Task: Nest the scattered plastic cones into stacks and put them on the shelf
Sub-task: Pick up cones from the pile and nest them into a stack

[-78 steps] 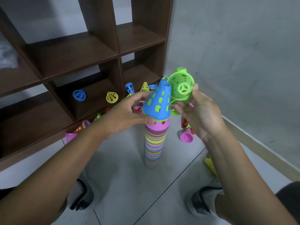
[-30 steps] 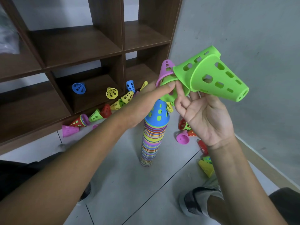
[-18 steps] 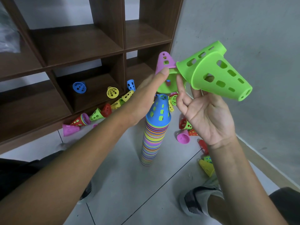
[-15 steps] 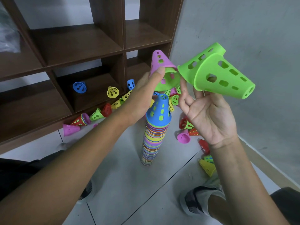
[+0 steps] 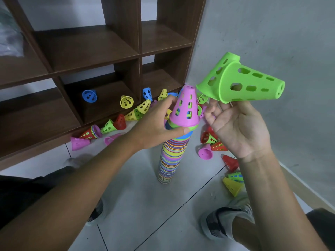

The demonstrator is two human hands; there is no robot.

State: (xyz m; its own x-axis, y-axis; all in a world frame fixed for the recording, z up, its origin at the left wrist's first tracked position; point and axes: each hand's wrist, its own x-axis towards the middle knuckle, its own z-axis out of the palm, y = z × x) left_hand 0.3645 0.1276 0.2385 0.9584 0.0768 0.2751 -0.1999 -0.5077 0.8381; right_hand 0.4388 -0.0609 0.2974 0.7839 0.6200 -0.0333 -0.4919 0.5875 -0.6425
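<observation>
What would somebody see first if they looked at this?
A tall rainbow stack of cones stands on the floor, mid-picture, with a pink cone on top, gripped by the left hand. The right hand holds big green cones near the wall. More cones lie scattered by the shelf.

Grey tiled floor [image 5: 137, 205], grey wall [image 5: 272, 29], striped shoe [image 5: 217, 225], clear plastic bag [image 5: 9, 42] at upper left

A dark wooden shelf unit [image 5: 87, 49] stands on a pale tiled floor [image 5: 137, 205] beside a grey wall [image 5: 262, 28].
</observation>
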